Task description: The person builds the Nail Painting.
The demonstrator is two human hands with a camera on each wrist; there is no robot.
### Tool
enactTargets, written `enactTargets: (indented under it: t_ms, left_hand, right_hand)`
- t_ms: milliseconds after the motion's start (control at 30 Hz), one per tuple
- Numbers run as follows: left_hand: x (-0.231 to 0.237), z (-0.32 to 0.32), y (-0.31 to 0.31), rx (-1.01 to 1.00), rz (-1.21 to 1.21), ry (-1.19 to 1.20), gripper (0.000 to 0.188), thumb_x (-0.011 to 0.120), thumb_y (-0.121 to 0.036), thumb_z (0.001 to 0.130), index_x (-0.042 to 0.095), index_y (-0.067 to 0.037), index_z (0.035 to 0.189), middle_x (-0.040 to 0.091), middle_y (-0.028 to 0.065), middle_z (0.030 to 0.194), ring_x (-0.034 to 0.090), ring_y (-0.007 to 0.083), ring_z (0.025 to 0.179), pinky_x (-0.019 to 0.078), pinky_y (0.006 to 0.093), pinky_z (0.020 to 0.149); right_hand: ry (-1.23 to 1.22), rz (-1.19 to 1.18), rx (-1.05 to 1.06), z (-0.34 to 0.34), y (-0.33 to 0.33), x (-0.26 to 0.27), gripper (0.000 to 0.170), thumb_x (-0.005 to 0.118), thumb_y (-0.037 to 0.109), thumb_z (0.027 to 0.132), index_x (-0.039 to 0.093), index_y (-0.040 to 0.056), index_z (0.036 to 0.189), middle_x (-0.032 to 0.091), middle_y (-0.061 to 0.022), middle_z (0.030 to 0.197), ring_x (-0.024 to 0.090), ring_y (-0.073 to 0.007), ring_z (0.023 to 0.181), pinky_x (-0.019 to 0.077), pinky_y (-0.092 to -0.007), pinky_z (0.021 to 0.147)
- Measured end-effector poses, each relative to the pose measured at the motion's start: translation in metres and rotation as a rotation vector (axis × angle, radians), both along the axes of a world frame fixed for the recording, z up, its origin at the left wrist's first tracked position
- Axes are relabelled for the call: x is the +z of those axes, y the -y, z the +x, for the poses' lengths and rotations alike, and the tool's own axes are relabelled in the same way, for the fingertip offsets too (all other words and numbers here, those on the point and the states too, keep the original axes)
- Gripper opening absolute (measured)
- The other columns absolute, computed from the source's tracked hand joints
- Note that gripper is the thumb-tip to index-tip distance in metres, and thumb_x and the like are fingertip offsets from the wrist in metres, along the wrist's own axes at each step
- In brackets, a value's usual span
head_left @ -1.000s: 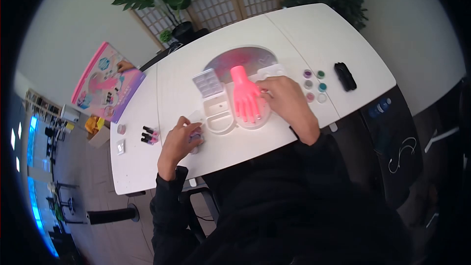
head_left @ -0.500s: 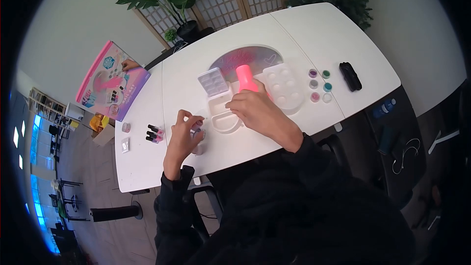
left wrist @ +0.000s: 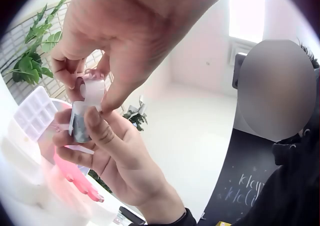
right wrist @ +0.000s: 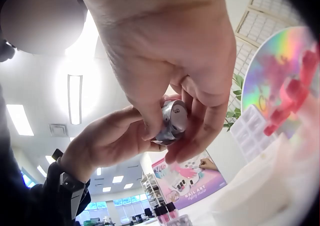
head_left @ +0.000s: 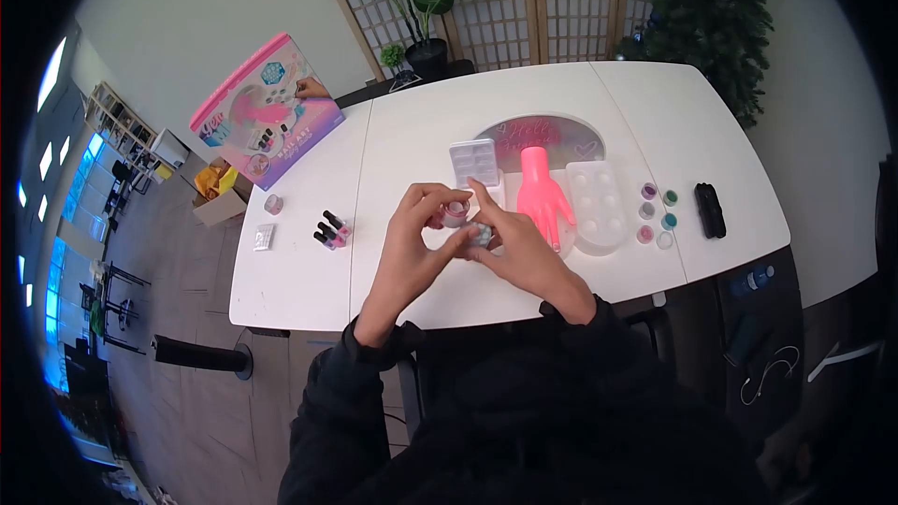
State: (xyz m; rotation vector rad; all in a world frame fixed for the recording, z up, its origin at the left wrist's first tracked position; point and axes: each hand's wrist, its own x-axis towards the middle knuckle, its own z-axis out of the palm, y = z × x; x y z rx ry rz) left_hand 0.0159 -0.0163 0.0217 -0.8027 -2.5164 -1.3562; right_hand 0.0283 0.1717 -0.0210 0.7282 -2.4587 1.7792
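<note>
Both hands meet over the front of the white table (head_left: 412,154). My left hand (head_left: 409,241) grips a small clear jar (head_left: 456,213) with a pinkish tint, tilted in the left wrist view. Pinched in my right hand (head_left: 531,252) is a second small jar (left wrist: 81,122), silvery grey, right against the clear one; its round end (right wrist: 178,117) shows in the right wrist view. Just behind the hands stand a pink model hand (head_left: 538,189) and an upright lid with square compartments (head_left: 475,161). The hands hide much of the white base under them.
A white tray with round wells (head_left: 594,201) lies right of the model hand, a half-round mirror (head_left: 572,137) behind. Further right are several glitter pots (head_left: 647,211) and a black pouch (head_left: 709,210). Nail polish bottles (head_left: 334,232), a small packet (head_left: 265,237) and a printed box (head_left: 271,117) stand left.
My right hand has left the model hand and moved left and toward me. My left hand has lifted from the table's front with a jar, and the two hands now meet.
</note>
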Motion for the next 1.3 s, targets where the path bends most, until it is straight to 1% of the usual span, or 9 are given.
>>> enactTargets:
  t_ms: [200,233,367,500,667,733,967,1200,1300]
  left_hand:
    - [-0.003,-0.013,0.014,0.021,0.115,0.088,0.034,0.078,-0.01,0.09,0.072,-0.005,0.123,0.074,0.0092,0.099,0.064,0.0164,0.084,0.051,0.032,0.077]
    - [-0.004,-0.017,0.02,0.033,0.027,0.07,0.037,0.078,-0.011,0.092,0.071,-0.004,0.127,0.076,0.0049,0.099,0.065,0.0118,0.086,0.0516,0.0289,0.078]
    - [-0.023,-0.035,0.03,0.052,-0.193,0.191,0.036,0.082,-0.011,0.087,0.073,-0.007,0.121,0.074,0.0061,0.1,0.064,0.0134,0.085,0.0528,0.0304,0.079]
    - [-0.037,-0.042,0.016,-0.035,-0.078,0.137,0.031,0.083,-0.007,0.084,0.073,-0.004,0.113,0.063,0.0076,0.109,0.066,0.0193,0.095,0.0543,0.0309,0.084]
    - [-0.053,-0.048,-0.006,0.0,-0.101,0.065,0.03,0.078,-0.006,0.089,0.071,-0.004,0.118,0.061,0.0098,0.109,0.066,0.0229,0.095,0.0547,0.0327,0.084]
    - [-0.065,-0.054,-0.01,0.04,-0.218,-0.277,0.027,0.076,-0.008,0.09,0.072,-0.004,0.116,0.06,0.0124,0.102,0.062,0.0251,0.085,0.0525,0.038,0.079]
    - [-0.062,-0.059,-0.015,0.023,-0.102,0.04,0.02,0.075,-0.007,0.092,0.066,0.0,0.109,0.061,0.0118,0.102,0.065,0.0224,0.087,0.0548,0.0318,0.071]
    - [-0.069,-0.065,-0.015,-0.06,-0.087,-0.006,0.022,0.075,-0.009,0.093,0.068,-0.003,0.114,0.063,0.0106,0.106,0.066,0.0246,0.098,0.0564,0.0353,0.081]
    - [-0.064,-0.062,-0.016,-0.009,-0.259,-0.081,0.023,0.075,-0.012,0.093,0.073,-0.009,0.116,0.064,0.0075,0.109,0.061,0.0256,0.104,0.0497,0.0411,0.088]
  right_hand:
    - [-0.188,0.138,-0.118,-0.008,-0.024,-0.008,0.062,0.08,0.011,0.089,0.055,0.0081,0.146,0.07,-0.0102,0.101,0.068,-0.0227,0.088,0.0582,-0.034,0.072]
    - [-0.148,0.114,-0.167,-0.006,-0.026,-0.003,0.036,0.077,0.01,0.091,0.066,0.0045,0.125,0.067,-0.0091,0.1,0.065,-0.0222,0.086,0.0571,-0.0351,0.072]
    - [-0.076,0.085,-0.232,-0.01,-0.038,-0.002,0.02,0.071,0.008,0.095,0.055,0.0017,0.106,0.066,-0.0145,0.104,0.067,-0.0321,0.087,0.0538,-0.04,0.072]
    - [0.108,0.131,-0.25,-0.008,-0.04,0.007,0.028,0.07,0.01,0.096,0.053,0.0033,0.117,0.065,-0.017,0.105,0.066,-0.0344,0.091,0.0531,-0.0431,0.077]
    - [-0.089,0.175,-0.235,-0.009,-0.042,0.001,0.041,0.069,0.008,0.094,0.048,0.0045,0.13,0.06,-0.0205,0.115,0.062,-0.0366,0.106,0.0499,-0.0455,0.089]
    - [-0.116,0.173,-0.241,-0.01,-0.042,-0.005,0.044,0.067,0.006,0.094,0.047,0.0039,0.132,0.056,-0.0204,0.12,0.06,-0.0372,0.111,0.0496,-0.0452,0.091]
    - [-0.152,0.225,-0.252,-0.006,-0.046,-0.007,0.054,0.061,0.001,0.095,0.039,0.0033,0.144,0.04,-0.0223,0.133,0.051,-0.0368,0.126,0.0487,-0.0455,0.097]
    - [0.018,0.077,-0.283,-0.012,-0.045,-0.006,0.062,0.07,0.002,0.093,0.039,0.005,0.146,0.054,-0.0245,0.128,0.059,-0.0401,0.118,0.0491,-0.0457,0.099]
    - [-0.147,0.025,-0.349,-0.014,-0.047,-0.008,0.058,0.075,0.002,0.089,0.05,0.0056,0.141,0.065,-0.015,0.104,0.066,-0.0326,0.096,0.0529,-0.0402,0.088]
